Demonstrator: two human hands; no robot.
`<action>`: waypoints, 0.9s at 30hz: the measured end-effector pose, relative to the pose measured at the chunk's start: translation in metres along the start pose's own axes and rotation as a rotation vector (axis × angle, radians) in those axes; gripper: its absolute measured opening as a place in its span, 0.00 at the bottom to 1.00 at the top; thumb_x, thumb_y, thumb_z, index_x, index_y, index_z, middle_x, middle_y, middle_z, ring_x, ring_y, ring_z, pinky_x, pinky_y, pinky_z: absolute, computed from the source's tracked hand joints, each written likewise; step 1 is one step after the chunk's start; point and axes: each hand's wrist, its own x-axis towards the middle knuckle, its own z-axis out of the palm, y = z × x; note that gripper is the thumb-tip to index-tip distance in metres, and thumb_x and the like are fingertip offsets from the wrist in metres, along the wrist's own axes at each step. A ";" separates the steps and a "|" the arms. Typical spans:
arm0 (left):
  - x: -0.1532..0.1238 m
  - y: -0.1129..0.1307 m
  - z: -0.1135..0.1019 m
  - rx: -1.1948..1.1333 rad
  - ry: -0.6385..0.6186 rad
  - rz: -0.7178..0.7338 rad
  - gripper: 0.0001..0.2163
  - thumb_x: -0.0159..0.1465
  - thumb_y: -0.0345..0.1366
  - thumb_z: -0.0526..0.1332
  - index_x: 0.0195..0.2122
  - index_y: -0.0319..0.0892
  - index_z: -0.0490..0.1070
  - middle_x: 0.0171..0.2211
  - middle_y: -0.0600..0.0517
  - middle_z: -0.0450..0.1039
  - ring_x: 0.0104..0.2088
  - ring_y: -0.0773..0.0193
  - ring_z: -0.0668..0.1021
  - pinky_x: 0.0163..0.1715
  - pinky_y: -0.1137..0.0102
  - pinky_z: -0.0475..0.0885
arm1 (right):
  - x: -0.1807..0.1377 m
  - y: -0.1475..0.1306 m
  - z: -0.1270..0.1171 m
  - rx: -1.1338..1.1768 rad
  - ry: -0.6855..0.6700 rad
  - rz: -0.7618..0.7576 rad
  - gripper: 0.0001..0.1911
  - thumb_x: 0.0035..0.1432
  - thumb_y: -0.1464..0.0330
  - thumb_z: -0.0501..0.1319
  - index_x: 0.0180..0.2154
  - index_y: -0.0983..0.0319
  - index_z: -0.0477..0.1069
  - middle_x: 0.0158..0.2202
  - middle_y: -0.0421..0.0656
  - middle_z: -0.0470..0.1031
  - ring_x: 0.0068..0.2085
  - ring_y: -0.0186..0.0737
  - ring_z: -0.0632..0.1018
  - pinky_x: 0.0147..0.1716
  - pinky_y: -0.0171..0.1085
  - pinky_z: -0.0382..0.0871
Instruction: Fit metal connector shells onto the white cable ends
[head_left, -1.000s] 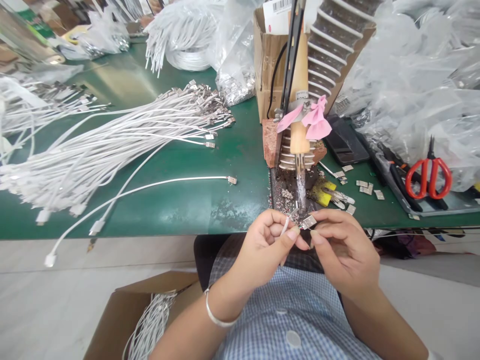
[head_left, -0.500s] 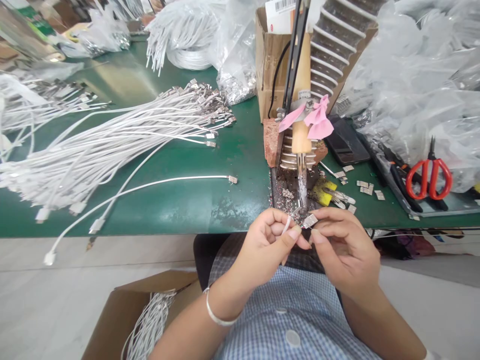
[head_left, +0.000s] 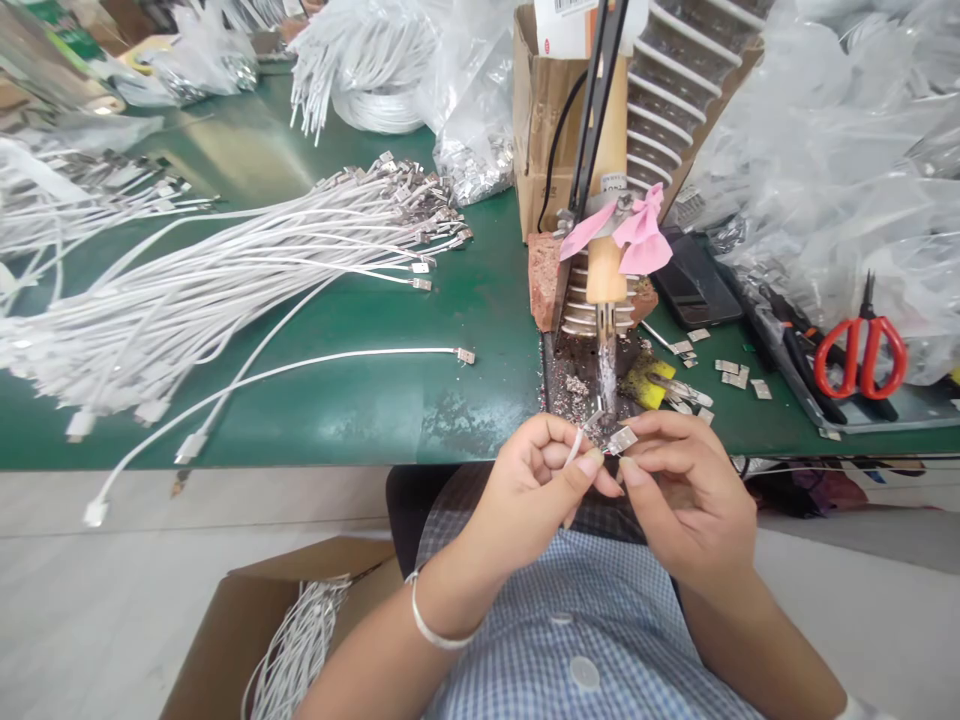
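Observation:
My left hand (head_left: 534, 490) pinches a white USB cable (head_left: 575, 447) between thumb and fingers. A short piece of the cable rises past the index finger, and thin wires show by the thumb tip. At those wires sits a small metal USB plug (head_left: 622, 440). My right hand (head_left: 690, 500) grips this plug at its far side with the fingertips. Just beyond both hands, a soldering iron (head_left: 606, 360) with a wooden handle points down, its tip close to the plug. Whether the tip touches the wires I cannot make out.
A bundle of white cables (head_left: 285, 260) covers the left of the green table (head_left: 360, 400). Right of the iron lie a yellow sponge (head_left: 643, 385), loose plugs, a phone (head_left: 694, 280) and red-handled scissors (head_left: 860, 355). An open cardboard box (head_left: 217, 640) with cables stands below.
Both hands keep nearly the same pose, with the cable and plug still held below the iron. The whole view has shifted very slightly.

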 end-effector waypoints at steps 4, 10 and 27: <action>-0.001 0.001 0.000 -0.009 -0.008 -0.007 0.15 0.59 0.42 0.69 0.31 0.39 0.64 0.23 0.53 0.78 0.13 0.79 0.63 0.14 0.82 0.58 | 0.000 0.000 -0.001 -0.001 -0.011 -0.007 0.11 0.55 0.80 0.61 0.35 0.58 0.70 0.37 0.42 0.73 0.45 0.44 0.76 0.41 0.43 0.73; -0.006 0.001 -0.002 0.008 0.006 -0.082 0.15 0.60 0.42 0.68 0.31 0.39 0.63 0.23 0.52 0.77 0.14 0.79 0.63 0.14 0.82 0.57 | -0.004 -0.001 -0.002 0.020 -0.048 -0.024 0.13 0.56 0.81 0.60 0.36 0.57 0.70 0.28 0.40 0.73 0.46 0.46 0.75 0.43 0.46 0.72; -0.040 -0.007 -0.014 0.083 -0.115 -0.237 0.17 0.61 0.48 0.66 0.32 0.40 0.62 0.25 0.52 0.76 0.14 0.78 0.61 0.14 0.81 0.56 | -0.030 -0.021 -0.014 0.268 -0.090 0.235 0.11 0.61 0.78 0.57 0.38 0.56 0.70 0.38 0.41 0.74 0.40 0.38 0.74 0.35 0.35 0.71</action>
